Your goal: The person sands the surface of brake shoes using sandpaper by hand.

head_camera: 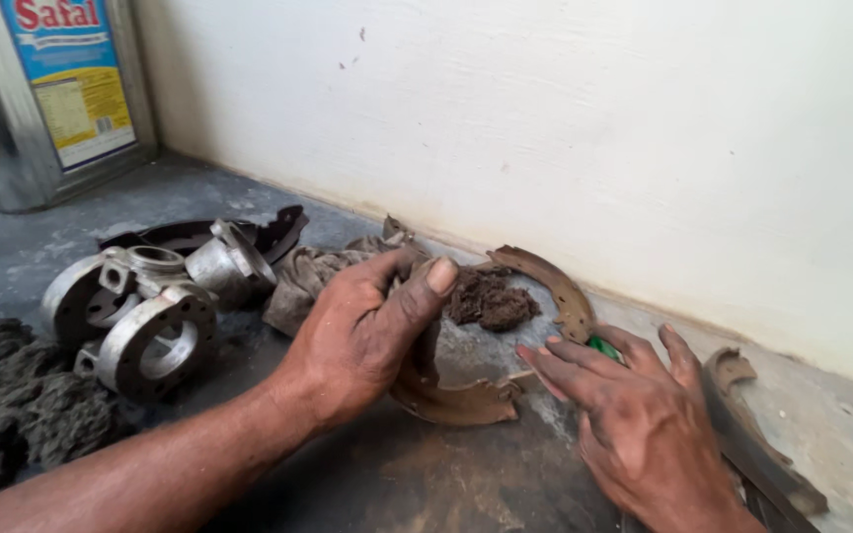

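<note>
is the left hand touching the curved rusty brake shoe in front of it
Touching. The head view shows the left hand gripping a dirty rag and pressing down on the curved brake shoe, whose upper end vanishes under the thumb and palm.

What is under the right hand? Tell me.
A small green thing peeks out between the fingers of the right hand, and a curved rusty brake shoe runs beneath its far side. The hand covers the rest, so the green thing's shape is hidden.

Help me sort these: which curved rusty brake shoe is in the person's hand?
The brake shoe under the left hand, gripped with a rag; the others lie untouched by the wall.
</note>
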